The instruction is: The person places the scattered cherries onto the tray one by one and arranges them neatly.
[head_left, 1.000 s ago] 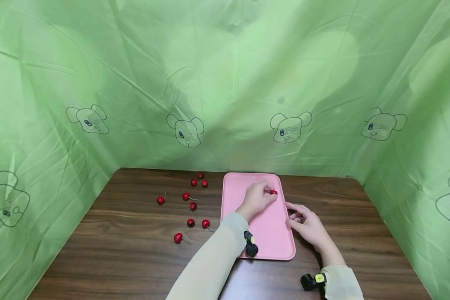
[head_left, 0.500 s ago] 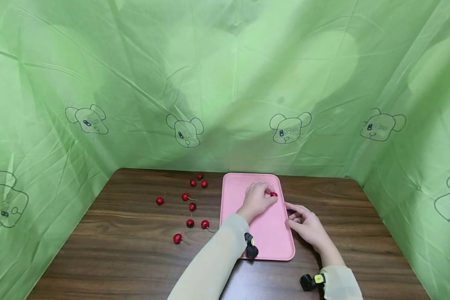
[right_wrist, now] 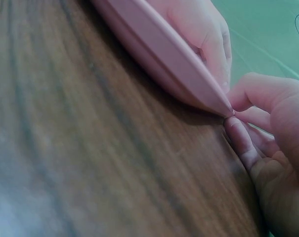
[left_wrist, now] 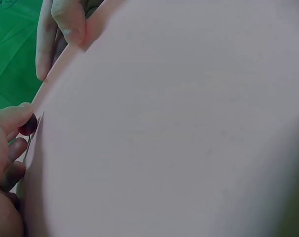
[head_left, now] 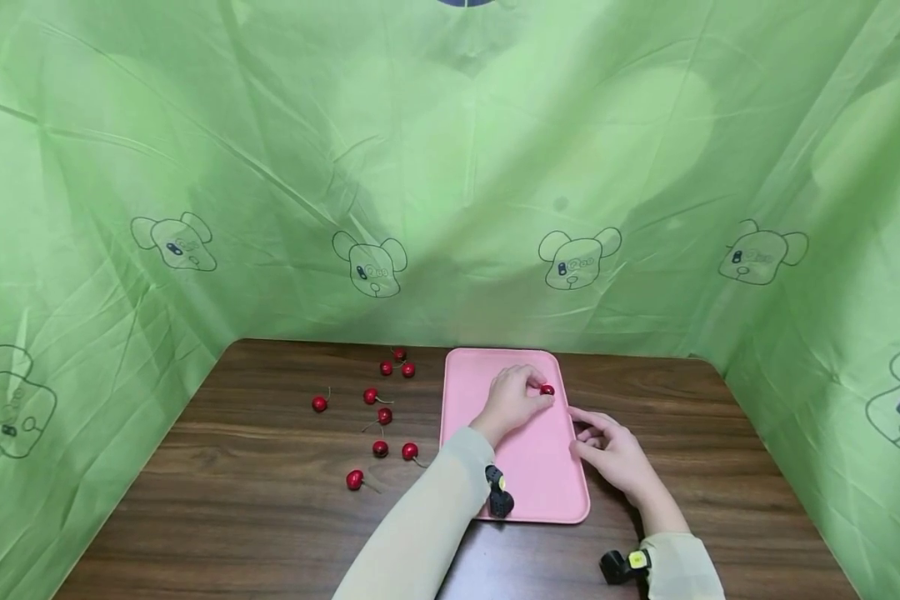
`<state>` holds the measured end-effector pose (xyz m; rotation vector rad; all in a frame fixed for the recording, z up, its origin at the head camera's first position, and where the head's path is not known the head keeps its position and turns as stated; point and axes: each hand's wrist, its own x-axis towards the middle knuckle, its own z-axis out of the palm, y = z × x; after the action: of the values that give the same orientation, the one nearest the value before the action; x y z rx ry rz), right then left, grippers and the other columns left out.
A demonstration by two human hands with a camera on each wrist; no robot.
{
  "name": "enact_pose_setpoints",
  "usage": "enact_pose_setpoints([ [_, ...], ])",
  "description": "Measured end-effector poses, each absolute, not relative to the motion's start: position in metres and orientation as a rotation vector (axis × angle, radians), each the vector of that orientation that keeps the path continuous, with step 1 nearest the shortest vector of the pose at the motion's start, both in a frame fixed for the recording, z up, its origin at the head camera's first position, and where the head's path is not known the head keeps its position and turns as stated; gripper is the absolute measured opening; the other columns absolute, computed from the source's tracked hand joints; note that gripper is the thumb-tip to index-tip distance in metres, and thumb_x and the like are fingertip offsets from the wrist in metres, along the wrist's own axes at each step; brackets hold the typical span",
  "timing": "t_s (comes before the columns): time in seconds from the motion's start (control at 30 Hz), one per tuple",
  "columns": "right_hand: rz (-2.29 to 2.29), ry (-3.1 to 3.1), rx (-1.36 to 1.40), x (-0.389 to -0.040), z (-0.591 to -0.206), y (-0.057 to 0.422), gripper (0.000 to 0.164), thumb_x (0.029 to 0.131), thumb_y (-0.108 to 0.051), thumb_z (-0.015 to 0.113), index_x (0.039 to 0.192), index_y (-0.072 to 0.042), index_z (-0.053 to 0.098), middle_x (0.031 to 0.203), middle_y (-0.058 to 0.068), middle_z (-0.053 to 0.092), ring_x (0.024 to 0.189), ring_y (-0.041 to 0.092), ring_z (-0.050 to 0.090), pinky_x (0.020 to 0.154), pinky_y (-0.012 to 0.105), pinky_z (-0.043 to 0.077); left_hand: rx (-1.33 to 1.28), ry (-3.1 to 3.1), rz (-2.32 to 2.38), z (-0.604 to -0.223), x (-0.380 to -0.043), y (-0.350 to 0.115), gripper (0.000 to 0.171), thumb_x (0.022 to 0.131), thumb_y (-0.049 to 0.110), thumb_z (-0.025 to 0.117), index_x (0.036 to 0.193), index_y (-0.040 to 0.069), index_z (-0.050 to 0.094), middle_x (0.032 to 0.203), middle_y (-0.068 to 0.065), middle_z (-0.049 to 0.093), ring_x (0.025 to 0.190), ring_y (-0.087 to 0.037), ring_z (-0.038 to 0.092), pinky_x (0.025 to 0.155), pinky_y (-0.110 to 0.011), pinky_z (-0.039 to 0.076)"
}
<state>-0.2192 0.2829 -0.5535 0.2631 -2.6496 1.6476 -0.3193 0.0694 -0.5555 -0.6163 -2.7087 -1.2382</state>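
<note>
The left hand (head_left: 512,401) is pinching a red cherry (head_left: 547,390) between thumb and fingers over the far right part of a pink tray (head_left: 547,485); whether the fruit is touching the tray, I cannot tell. The right hand (head_left: 617,454) is resting just right of the tray, relaxed rather than clenched, its thumb and index finger touching the right rim. The tray is lying on a brown wooden desk (head_left: 225,500), its far end sitting near the desk's far edge. To the left, nine loose cherries (head_left: 371,396) are lying scattered, three of them clustering at the far side. Pale sleeves (head_left: 420,525) are covering both forearms. Beyond the desk, green cloth (head_left: 465,183) printed with animal-face outlines is hanging.
</note>
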Motion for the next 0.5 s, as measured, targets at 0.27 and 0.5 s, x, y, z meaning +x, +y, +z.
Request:
enact_pose_setpoints([
  [0.27,1.618,-2.665,0.278,-0.218,-0.553,0.284,0.056,0.094,-0.001,0.080,0.148,-0.002,0.065,0.137,0.019,0.068,0.099,0.014,0.067,0.082,0.022,0.056,-0.638,-2.736,-1.245,-0.546,-0.316,0.066,0.034,0.091,0.031,0.087,0.118,0.013,0.076,0.110,0.002,0.074,0.109,-0.014,0.064,0.108,-0.036,0.046],
  [0.5,1.581,-2.691,0.259,-0.219,-0.555,0.284,0.056,0.094,-0.002,0.080,0.149,-0.004,0.066,0.137,0.017,0.068,0.099,0.012,0.067,0.082,0.022,0.055,-0.717,-2.762,-1.283,-0.532,-0.313,0.058,0.039,0.094,0.028,0.087,0.125,0.009,0.072,0.119,-0.003,0.074,0.112,-0.016,0.068,0.105,-0.029,0.049],
])
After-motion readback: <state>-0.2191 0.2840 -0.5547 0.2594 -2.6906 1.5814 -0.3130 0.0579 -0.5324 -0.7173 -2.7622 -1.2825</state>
